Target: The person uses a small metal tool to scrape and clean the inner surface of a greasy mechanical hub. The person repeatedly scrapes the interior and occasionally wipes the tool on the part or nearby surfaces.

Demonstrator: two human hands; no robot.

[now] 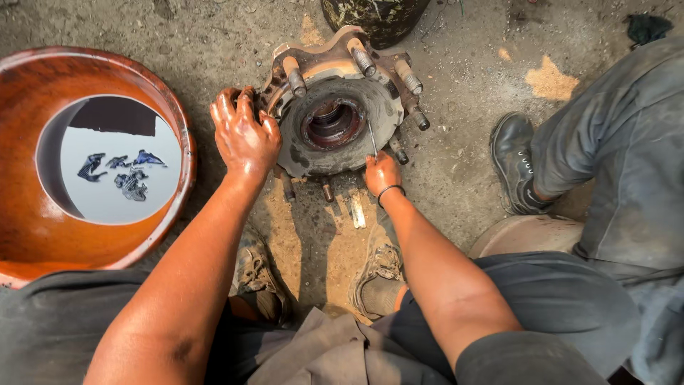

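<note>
Left hand point(244, 135) flat on left flange of rusty wheel hub point(340, 103), fingers spread, greasy. Right hand point(382, 172) at hub's lower right rim, gripping thin metal tool point(372, 137), tip pointing up toward hub bore. Black band on right wrist. Hub lies on dirt ground point(456, 171), threaded studs sticking out around it. Orange basin point(92, 164) to left, liquid inside. Person's own shoes below hub. Another person's black boot point(514, 160) and grey trouser leg at right.
</note>
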